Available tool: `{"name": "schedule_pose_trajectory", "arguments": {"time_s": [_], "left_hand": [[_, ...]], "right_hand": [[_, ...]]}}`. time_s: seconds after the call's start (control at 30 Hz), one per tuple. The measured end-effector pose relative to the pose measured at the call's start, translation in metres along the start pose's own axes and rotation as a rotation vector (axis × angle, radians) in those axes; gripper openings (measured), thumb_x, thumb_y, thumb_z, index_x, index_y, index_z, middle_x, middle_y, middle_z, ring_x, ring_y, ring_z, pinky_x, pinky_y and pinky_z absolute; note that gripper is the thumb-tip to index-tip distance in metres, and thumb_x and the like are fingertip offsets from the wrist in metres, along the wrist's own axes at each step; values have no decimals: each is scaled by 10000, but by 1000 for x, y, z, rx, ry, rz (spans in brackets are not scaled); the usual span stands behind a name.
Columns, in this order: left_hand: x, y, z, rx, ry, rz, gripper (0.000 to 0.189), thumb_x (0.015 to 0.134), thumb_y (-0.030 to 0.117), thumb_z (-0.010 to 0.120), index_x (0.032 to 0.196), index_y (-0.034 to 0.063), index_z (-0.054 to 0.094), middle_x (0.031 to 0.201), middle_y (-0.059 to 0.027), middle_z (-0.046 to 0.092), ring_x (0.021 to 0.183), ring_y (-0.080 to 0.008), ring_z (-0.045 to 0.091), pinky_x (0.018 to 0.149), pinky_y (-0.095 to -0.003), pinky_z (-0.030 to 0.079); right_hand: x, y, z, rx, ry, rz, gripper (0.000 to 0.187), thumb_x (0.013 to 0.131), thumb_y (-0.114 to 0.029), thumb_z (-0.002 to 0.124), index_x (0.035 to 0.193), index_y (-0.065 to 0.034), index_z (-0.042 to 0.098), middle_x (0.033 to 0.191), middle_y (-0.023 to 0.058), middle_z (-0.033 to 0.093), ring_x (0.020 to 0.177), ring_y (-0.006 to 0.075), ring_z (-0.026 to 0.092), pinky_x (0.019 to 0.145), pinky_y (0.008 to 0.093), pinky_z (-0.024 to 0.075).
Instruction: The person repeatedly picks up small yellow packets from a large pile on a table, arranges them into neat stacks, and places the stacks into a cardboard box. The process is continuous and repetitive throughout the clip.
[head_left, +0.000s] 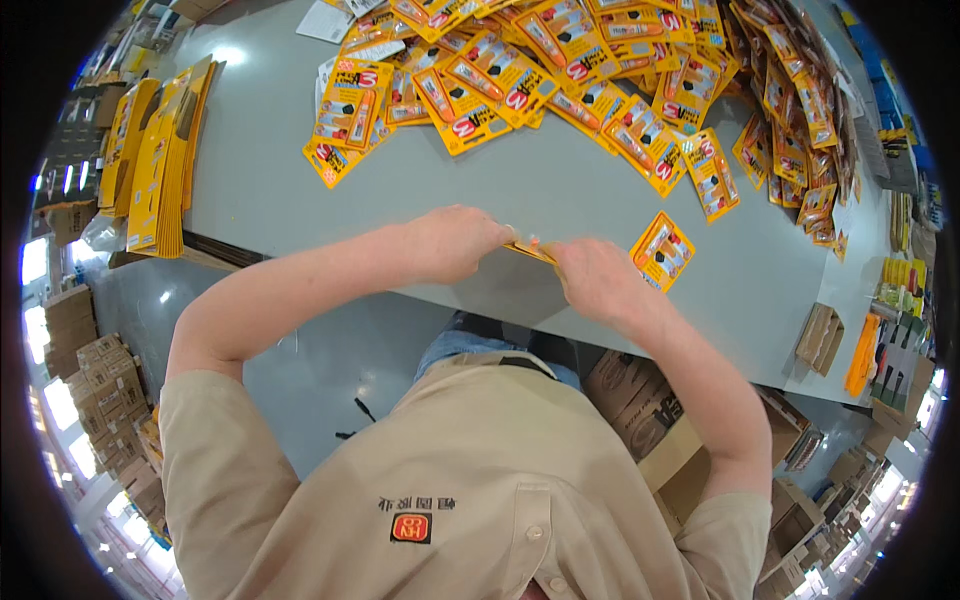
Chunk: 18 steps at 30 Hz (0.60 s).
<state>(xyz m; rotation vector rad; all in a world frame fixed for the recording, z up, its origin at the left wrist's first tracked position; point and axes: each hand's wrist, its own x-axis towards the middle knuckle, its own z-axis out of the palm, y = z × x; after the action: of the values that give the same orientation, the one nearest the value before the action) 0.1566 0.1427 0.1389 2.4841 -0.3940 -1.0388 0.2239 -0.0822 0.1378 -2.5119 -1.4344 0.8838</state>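
Between my two hands is a yellow blister card (534, 251), seen nearly edge-on just above the table's near edge. The fingers of my left hand (456, 241) pinch its left end, and my right hand (600, 281) grips the right end. Most of the card's face is hidden at this angle. Close beside my right hand, a single yellow blister pack (663, 252) with an orange tube lies face up on the grey table (360, 217). Farther off, a large heap of similar blister packs (495, 79) spreads over the tabletop.
Flattened yellow printed cartons (166, 165) stand in a row at the table's left end. More packs are piled high (795, 135) at the right. A small open cardboard box (820, 339) sits near the right edge. Below the table are cardboard boxes (634, 397).
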Motion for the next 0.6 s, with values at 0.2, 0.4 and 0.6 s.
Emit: {"name": "schedule_pose_trajectory", "arguments": {"time_s": [0.2, 0.4, 0.6], "left_hand": [[-10, 35, 46, 177, 137, 140, 689, 834, -71, 602, 1492, 95, 481, 1451, -192, 552, 1244, -447, 574, 985, -524, 530], [58, 106, 12, 140, -223, 407, 644, 826, -101, 570, 1449, 57, 527, 1362, -197, 608, 1178, -450, 612, 953, -522, 542], [129, 306, 7, 458, -165, 879, 485, 860, -28, 609, 1344, -3, 585, 1246, -195, 647, 1111, -419, 653, 873, -529, 563]], "right_hand": [[-65, -30, 72, 79, 118, 246, 314, 900, -81, 619, 1206, -10, 628, 1003, 213, 661, 928, 344, 701, 762, 438, 590], [-160, -31, 64, 302, 189, 566, 338, 903, -69, 602, 1228, 25, 613, 1061, 221, 666, 1017, 357, 687, 806, 456, 582], [-312, -21, 77, 437, 412, 1159, 413, 884, -19, 566, 1293, -16, 621, 1128, 212, 674, 1006, 400, 690, 860, 513, 564]]}}
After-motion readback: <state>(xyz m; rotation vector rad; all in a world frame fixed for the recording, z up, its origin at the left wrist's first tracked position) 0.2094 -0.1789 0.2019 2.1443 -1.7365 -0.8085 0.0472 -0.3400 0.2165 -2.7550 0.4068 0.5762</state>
